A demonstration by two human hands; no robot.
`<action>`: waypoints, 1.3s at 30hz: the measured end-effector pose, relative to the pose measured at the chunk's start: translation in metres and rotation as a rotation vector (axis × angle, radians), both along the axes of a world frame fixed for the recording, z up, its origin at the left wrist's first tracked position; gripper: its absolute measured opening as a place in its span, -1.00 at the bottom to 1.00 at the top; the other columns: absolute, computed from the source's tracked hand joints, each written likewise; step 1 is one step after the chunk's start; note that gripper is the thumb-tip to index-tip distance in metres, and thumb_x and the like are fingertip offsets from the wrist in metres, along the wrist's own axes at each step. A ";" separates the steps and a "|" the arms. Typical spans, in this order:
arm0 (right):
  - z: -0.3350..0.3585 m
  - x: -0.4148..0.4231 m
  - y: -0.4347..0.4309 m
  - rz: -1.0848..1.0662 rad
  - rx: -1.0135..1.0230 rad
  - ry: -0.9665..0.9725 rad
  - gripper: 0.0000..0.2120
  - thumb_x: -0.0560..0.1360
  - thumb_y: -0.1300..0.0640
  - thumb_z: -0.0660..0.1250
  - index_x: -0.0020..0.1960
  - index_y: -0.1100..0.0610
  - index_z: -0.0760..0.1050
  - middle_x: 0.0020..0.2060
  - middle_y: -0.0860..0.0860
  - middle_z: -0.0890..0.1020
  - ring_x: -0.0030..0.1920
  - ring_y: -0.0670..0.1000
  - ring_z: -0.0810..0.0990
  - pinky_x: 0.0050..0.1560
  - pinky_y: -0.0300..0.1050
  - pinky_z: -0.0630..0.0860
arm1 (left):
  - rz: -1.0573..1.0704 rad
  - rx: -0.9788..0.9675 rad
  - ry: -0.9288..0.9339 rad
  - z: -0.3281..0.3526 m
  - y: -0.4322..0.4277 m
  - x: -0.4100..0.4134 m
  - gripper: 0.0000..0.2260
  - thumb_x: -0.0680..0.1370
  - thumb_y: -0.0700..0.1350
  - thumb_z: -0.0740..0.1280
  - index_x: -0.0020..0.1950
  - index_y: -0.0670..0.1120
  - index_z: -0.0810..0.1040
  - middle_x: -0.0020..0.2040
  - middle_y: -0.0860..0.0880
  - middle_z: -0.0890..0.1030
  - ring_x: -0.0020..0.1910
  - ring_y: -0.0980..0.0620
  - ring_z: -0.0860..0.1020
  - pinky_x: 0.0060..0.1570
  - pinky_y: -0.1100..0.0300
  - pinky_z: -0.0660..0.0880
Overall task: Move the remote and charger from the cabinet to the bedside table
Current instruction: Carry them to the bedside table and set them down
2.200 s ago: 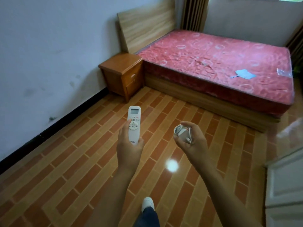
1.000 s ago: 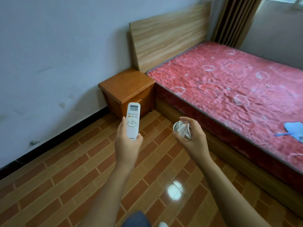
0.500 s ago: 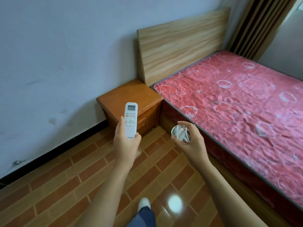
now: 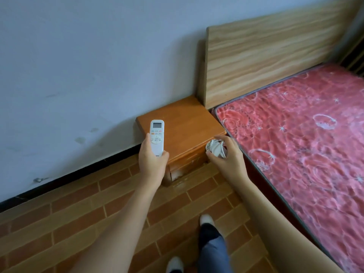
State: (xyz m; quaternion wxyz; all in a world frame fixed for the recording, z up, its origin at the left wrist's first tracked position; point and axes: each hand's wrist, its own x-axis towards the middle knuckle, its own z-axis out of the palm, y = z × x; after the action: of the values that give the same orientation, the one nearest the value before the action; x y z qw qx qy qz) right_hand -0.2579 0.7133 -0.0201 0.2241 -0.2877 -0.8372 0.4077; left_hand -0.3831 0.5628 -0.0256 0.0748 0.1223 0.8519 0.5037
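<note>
Left hand, centre of frame, is wrapped around the lower end of the white remote. Remote is held upright, display at the top, buttons facing the camera. Its upper half sits in front of the left part of the bedside table top in this view; whether it touches the wood cannot be told.

Right hand, just right of centre, is closed around the white charger with its cable coiled up against it. Thumb and fingers curl over the bundle. It hovers at the table's front right corner, in line with the gap between table and bed.

Bedside table: orange-brown wood, centre of frame, back edge against the pale wall, right side next to the headboard. Drawer front faces lower left, partly hidden behind the left hand.

Red patterned mattress fills the right side of frame, light wood headboard at upper right.

Floor is brick-pattern tile in brown and tan, lower left. A black skirting strip runs along the base of the wall.

Bottom centre: a leg in blue trousers and white shoes; one shoe is forward, another at the bottom edge.
</note>
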 end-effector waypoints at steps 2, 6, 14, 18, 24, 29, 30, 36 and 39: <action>-0.008 -0.027 0.018 0.045 -0.006 -0.006 -0.62 0.39 0.09 0.40 0.17 0.00 0.40 0.11 -0.03 0.50 0.17 -0.01 0.46 0.15 -0.02 0.47 | 0.047 0.003 -0.003 -0.007 0.016 -0.016 -0.39 0.43 -0.30 0.33 0.43 -0.12 0.19 0.31 -0.15 0.42 0.24 -0.10 0.41 0.03 0.23 0.38; -0.024 -0.074 0.051 0.135 -0.019 -0.015 -0.63 0.39 0.09 0.40 0.16 0.00 0.40 0.10 -0.01 0.49 0.15 0.01 0.47 0.11 0.08 0.50 | 0.137 -0.002 -0.015 -0.019 0.052 -0.041 -0.39 0.44 -0.30 0.33 0.44 -0.13 0.18 0.31 -0.16 0.42 0.24 -0.09 0.41 0.00 0.29 0.36; -0.050 -0.149 0.137 0.269 0.046 -0.100 -0.60 0.39 0.12 0.40 0.18 0.07 0.40 0.13 0.05 0.50 0.16 0.06 0.45 0.02 -0.11 0.42 | 0.269 -0.002 -0.020 -0.052 0.140 -0.089 -0.40 0.44 -0.28 0.36 0.42 -0.13 0.21 0.34 -0.16 0.39 0.30 -0.10 0.37 0.14 0.13 0.47; -0.077 -0.184 0.168 0.322 0.057 -0.147 -0.59 0.40 0.08 0.39 0.21 0.07 0.38 0.16 0.06 0.49 0.18 0.05 0.43 -0.02 -0.15 0.37 | 0.297 -0.032 -0.029 -0.083 0.175 -0.114 -0.39 0.44 -0.25 0.37 0.43 -0.11 0.19 0.37 -0.13 0.37 0.33 -0.07 0.34 0.22 -0.05 0.47; -0.124 -0.224 0.206 0.382 0.130 -0.192 -0.58 0.41 0.08 0.38 0.23 0.06 0.36 0.17 0.07 0.48 0.20 0.07 0.41 -0.03 -0.17 0.36 | 0.327 -0.110 -0.039 -0.133 0.209 -0.144 -0.38 0.45 -0.25 0.37 0.44 -0.13 0.17 0.39 -0.14 0.34 0.35 -0.06 0.32 0.21 0.15 0.39; -0.171 -0.254 0.231 0.431 0.208 -0.250 -0.59 0.42 0.12 0.37 0.23 0.10 0.37 0.19 0.10 0.47 0.21 0.11 0.38 -0.06 -0.14 0.37 | 0.310 -0.127 -0.104 -0.183 0.226 -0.167 -0.40 0.47 -0.29 0.33 0.44 -0.14 0.14 0.38 -0.17 0.33 0.33 -0.07 0.31 0.17 0.30 0.33; -0.182 -0.260 0.234 0.435 0.214 -0.259 -0.59 0.42 0.12 0.36 0.24 0.11 0.36 0.20 0.10 0.46 0.22 0.11 0.38 -0.05 -0.12 0.38 | 0.300 -0.131 -0.104 -0.194 0.228 -0.172 -0.40 0.47 -0.29 0.33 0.44 -0.15 0.13 0.38 -0.17 0.33 0.33 -0.09 0.31 0.21 0.25 0.35; -0.254 -0.286 0.241 0.411 0.187 -0.335 -0.59 0.43 0.10 0.34 0.25 0.09 0.34 0.20 0.09 0.45 0.21 0.12 0.36 -0.07 -0.07 0.42 | 0.254 -0.145 -0.150 -0.267 0.242 -0.192 -0.39 0.47 -0.29 0.32 0.44 -0.15 0.13 0.38 -0.16 0.33 0.33 -0.08 0.32 0.19 0.30 0.30; -0.283 -0.292 0.244 0.415 0.177 -0.389 -0.59 0.43 0.10 0.33 0.25 0.10 0.34 0.18 0.12 0.44 0.19 0.15 0.35 -0.05 0.04 0.46 | 0.252 -0.128 -0.140 -0.296 0.246 -0.195 -0.40 0.45 -0.30 0.33 0.43 -0.15 0.16 0.35 -0.16 0.37 0.31 -0.07 0.34 0.23 0.27 0.33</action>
State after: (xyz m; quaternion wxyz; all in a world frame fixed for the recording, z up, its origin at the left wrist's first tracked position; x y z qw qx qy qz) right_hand -0.5495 0.9572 -0.3026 -0.0047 -0.1625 -0.9375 0.3075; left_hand -0.5781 0.8089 -0.3217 0.0777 -0.0258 0.8837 0.4609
